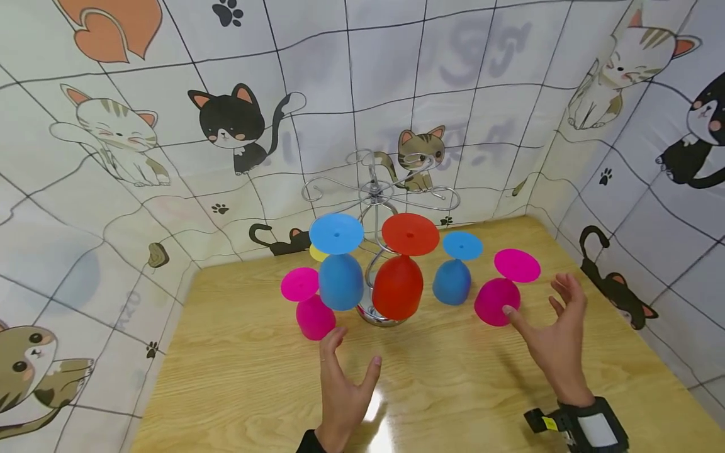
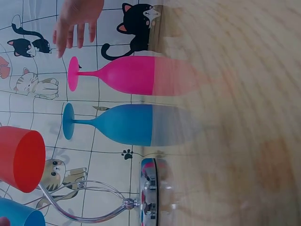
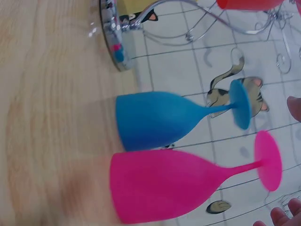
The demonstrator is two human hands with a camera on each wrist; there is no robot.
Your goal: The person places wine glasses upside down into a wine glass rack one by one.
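Hands, pair, bare. Right hand (image 1: pixel 557 346): fingers spread, grasping nothing; beside the foot of the right-hand pink goblet (image 1: pixel 497 302), apart from it in the wrist views. Left hand (image 1: pixel 347 393): thumb and fingers spread, holding nothing; fingertips near the left-hand pink goblet (image 1: pixel 315 318), contact uncertain.

Goblets, plastic, all foot uppermost. Right-hand pink goblet: rim down on the wood-grain desk (image 1: pixel 238 365), near its right side. Right-hand blue goblet (image 1: pixel 452 283): likewise rim down on the desk, just beside the pink. Red goblet (image 1: pixel 398 288): raised above the desk, in front of the rack. Left-hand blue goblet (image 1: pixel 341 283): also raised, left of the red. Yellow piece (image 1: pixel 318 253): mostly hidden behind that blue goblet.

Rack (image 1: pixel 375 190), one, shiny metal: curled wire arms, curving stem, round base on the desk.

Backdrop (image 1: pixel 323 63): white cloth, black grid, cartoon cats. Wrist device (image 1: pixel 591 428), black, on the right wrist.
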